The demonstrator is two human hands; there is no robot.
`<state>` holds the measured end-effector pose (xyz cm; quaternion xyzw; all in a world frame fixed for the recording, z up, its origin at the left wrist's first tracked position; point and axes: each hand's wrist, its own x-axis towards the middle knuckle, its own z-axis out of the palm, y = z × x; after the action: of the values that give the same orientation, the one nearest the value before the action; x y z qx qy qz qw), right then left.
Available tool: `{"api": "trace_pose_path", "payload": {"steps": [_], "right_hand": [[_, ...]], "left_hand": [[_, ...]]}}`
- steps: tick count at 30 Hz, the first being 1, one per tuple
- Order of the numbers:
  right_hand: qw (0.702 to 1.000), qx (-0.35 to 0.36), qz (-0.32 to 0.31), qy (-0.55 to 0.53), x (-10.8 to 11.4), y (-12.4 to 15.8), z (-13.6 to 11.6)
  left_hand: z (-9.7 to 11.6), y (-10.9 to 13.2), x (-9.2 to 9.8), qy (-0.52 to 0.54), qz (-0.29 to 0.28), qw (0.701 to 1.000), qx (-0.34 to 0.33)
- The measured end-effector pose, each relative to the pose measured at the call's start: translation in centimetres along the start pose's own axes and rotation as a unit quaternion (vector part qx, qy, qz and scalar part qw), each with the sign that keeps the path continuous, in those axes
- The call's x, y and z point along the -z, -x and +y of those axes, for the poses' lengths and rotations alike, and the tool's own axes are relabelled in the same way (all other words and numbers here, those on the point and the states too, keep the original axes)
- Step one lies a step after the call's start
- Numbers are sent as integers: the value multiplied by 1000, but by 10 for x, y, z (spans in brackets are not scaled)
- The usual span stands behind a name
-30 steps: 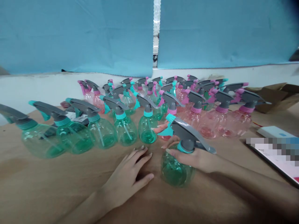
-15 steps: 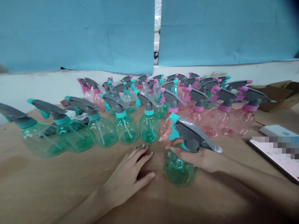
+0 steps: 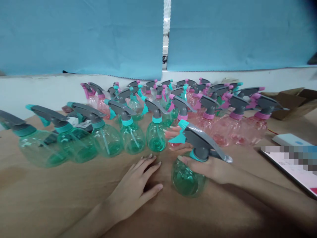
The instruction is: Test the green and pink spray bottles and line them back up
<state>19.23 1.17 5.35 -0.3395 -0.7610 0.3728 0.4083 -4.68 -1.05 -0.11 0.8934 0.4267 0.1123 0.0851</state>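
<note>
My right hand [image 3: 213,168] is around the neck of a green spray bottle [image 3: 187,180] with a grey head and turquoise nozzle and trigger. Its thumb lies across the front of the neck, and some fingers stretch out on the far side, past the trigger. Whether the bottle's base touches the table I cannot tell. Flat on the table to the left, my left hand [image 3: 135,186] is open, its fingers apart and holding nothing. Just beyond its fingertips stands another green spray bottle [image 3: 157,135], part of a front row of green bottles.
Pink spray bottles [image 3: 239,130] continue the row to the right, with several more bottles crowded behind. A phone [image 3: 292,168] with a lit screen and a white box [image 3: 293,139] lie at the right. Behind them sits an open cardboard box [image 3: 289,102]. Blue cloth [image 3: 81,36] covers the wall.
The far fingers of my right hand have straightened away from the trigger, while the thumb stays at the neck. My left hand rests as before. The view has shifted slightly.
</note>
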Motion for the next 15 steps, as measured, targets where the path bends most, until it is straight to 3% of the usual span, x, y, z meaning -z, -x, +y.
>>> {"api": "trace_pose_path", "payload": {"steps": [15], "right_hand": [[999, 40, 7, 36, -1, -2, 5]], "left_hand": [[-2, 0, -2, -7, -2, 1000, -1]]}}
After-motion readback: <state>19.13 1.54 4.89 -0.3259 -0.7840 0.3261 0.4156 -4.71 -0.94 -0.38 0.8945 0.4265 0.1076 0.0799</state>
